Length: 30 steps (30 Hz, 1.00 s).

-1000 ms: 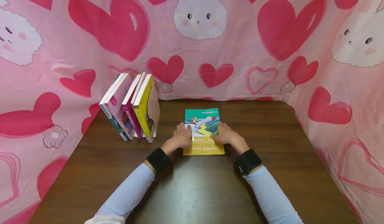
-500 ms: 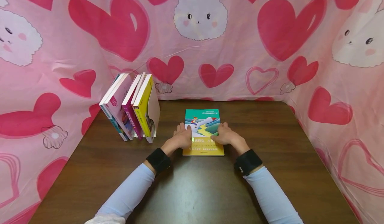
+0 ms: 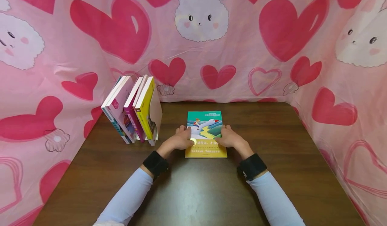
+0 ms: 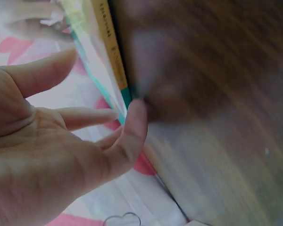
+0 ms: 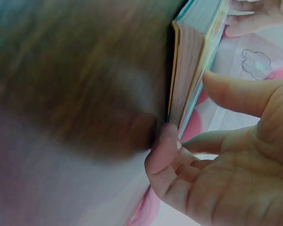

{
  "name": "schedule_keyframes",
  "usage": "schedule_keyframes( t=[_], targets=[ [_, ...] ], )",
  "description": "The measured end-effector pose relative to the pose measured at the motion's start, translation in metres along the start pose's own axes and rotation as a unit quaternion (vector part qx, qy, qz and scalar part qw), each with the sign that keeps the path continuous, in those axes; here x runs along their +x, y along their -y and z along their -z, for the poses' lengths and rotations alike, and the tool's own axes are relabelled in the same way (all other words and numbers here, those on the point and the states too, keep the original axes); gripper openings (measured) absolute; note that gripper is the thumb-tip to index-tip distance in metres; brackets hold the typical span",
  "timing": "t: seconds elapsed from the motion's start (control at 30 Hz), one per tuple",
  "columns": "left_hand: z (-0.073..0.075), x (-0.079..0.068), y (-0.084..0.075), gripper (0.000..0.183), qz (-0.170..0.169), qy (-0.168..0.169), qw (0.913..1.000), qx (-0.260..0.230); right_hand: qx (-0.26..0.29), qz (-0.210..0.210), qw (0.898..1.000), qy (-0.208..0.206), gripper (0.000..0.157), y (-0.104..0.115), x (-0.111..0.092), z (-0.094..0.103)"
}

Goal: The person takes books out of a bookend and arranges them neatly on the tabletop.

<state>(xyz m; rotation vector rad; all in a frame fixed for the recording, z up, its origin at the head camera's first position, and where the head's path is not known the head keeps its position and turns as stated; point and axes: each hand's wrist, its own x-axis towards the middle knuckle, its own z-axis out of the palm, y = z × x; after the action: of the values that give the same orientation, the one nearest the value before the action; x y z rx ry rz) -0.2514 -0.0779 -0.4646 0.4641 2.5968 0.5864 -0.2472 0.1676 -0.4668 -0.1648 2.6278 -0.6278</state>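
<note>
A paperback book (image 3: 205, 148) with a green and yellow cover lies flat on the dark wooden table, between the two hands. My left hand (image 3: 180, 139) is at the book's left side, fingers loosely bent by the spine (image 4: 108, 44) and thumb near the cover. On the opposite side, my right hand (image 3: 232, 138) has its thumb at the cover's edge. Its fingers are beside the page edges (image 5: 185, 70), one bent near the corner. Neither hand plainly grips the book. The far fingers are partly hidden in the head view.
Several books stand upright at the back left, among them a yellow book (image 3: 144, 108) and a purple book (image 3: 133, 120). A pale bookend (image 3: 156, 108) stands at their right. Pink heart-and-rabbit cloth (image 3: 211, 51) surrounds the table (image 3: 193, 192) at the back and sides.
Both hands have shifted slightly outward from the book, the left more than the right. The left thumb has drawn back from the cover. The book stays in nearly the same place.
</note>
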Motion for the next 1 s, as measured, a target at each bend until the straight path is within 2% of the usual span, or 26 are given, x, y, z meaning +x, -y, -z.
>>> schedule_keyframes(
  t=[0.1, 0.2, 0.37, 0.47, 0.7, 0.9, 1.0],
  targets=[
    [0.004, -0.005, 0.005, 0.076, -0.007, -0.004, 0.9989, -0.045, 0.012, -0.009, 1.0, 0.005, 0.082, 0.002, -0.004, -0.001],
    [0.006, -0.015, 0.006, 0.073, -0.013, -0.032, 0.9961, -0.081, 0.025, -0.016, 1.0, 0.009, 0.081, 0.004, -0.009, -0.002],
    [0.004, -0.04, 0.006, 0.065, -0.038, -0.094, 0.9898, -0.101, 0.038, -0.015, 0.999, 0.004, 0.079, 0.006, -0.013, -0.006],
    [0.001, -0.054, 0.009, 0.061, -0.053, -0.115, 0.9857, -0.111, 0.038, -0.012, 0.999, -0.003, 0.079, 0.005, -0.013, -0.008],
    [0.007, -0.088, 0.022, 0.059, -0.042, -0.144, 0.9777, -0.147, 0.042, -0.009, 0.999, -0.006, 0.079, 0.005, -0.014, -0.005],
    [0.01, -0.124, 0.035, 0.052, -0.053, -0.18, 0.9637, -0.189, 0.04, -0.009, 0.999, -0.013, 0.077, 0.003, -0.014, -0.009],
    [0.011, -0.139, 0.043, 0.052, -0.044, -0.195, 0.9583, -0.204, 0.043, -0.012, 0.999, -0.018, 0.076, 0.003, -0.015, -0.01]
  ],
)
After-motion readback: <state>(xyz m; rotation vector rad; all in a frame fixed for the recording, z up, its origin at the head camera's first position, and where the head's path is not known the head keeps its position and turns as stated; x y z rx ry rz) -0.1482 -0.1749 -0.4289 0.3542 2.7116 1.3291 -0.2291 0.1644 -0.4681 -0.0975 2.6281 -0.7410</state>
